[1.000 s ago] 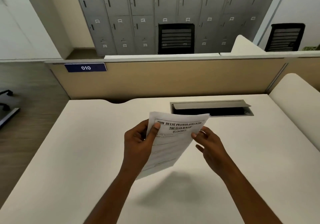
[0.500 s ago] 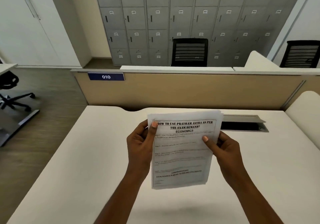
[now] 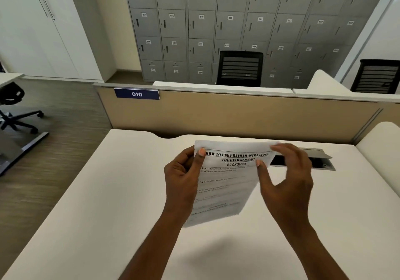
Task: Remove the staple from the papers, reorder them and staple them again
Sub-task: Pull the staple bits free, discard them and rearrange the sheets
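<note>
Grey metal lockers (image 3: 238,19) with numbered doors fill the far wall. Nearer, a flat white bench (image 3: 108,193) runs up to a tan partition (image 3: 238,115). Above the bench's middle, lifted clear of it, is the white printed stack of papers (image 3: 227,184), heading uppermost. The left hand (image 3: 184,178) grips its top left corner, thumb in front, fingers (image 3: 188,153) curled behind. The right hand (image 3: 287,178) curves round the top right corner, thumb on the sheet's edge; blur hides whether it pinches.
</note>
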Available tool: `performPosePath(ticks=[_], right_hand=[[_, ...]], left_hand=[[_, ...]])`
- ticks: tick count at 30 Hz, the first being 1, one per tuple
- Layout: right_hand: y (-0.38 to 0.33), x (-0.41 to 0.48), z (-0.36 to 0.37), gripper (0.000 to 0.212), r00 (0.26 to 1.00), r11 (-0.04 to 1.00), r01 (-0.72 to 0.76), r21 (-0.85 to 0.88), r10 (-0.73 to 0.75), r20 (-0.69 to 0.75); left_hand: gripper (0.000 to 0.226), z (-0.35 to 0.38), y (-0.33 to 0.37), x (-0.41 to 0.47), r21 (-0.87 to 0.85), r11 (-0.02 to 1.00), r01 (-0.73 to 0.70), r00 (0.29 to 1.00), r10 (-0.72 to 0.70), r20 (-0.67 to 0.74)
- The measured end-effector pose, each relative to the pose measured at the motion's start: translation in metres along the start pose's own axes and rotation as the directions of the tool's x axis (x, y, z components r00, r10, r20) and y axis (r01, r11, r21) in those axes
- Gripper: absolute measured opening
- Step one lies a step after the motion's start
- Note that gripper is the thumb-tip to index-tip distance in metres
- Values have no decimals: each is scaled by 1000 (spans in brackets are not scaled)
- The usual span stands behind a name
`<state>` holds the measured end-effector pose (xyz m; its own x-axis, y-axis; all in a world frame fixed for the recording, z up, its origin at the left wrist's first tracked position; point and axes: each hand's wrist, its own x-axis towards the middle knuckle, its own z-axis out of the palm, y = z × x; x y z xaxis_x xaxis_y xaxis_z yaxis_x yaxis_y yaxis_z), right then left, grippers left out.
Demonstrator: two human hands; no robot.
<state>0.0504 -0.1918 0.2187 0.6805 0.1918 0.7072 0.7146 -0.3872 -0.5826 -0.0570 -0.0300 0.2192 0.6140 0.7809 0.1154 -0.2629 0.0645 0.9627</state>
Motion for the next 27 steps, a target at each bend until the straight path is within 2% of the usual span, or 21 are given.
performPosePath(ticks=[3,6,9,16,27], right_hand=[[-33,15,2,29,959,965,254,-64,-244,142],[-45,29,11,30,901,939,337,-64,-302,311],[-46,38,18,19,886,952,306,-16,-278,371],[-44,40,21,7,910,971,160,175,-214,355],[-38,39,19,12,921,963,60,263,-154,357]], left_hand=[[15,2,0,-2,51,998,-45,998,44,33],[15,5,3,-5,64,995,-73,996,69,57],[13,7,6,-6,57,995,-87,994,83,72],[13,5,8,-8,-2,1000,-15,994,15,107],[20,6,12,-9,-14,1000,26,981,-23,191]])
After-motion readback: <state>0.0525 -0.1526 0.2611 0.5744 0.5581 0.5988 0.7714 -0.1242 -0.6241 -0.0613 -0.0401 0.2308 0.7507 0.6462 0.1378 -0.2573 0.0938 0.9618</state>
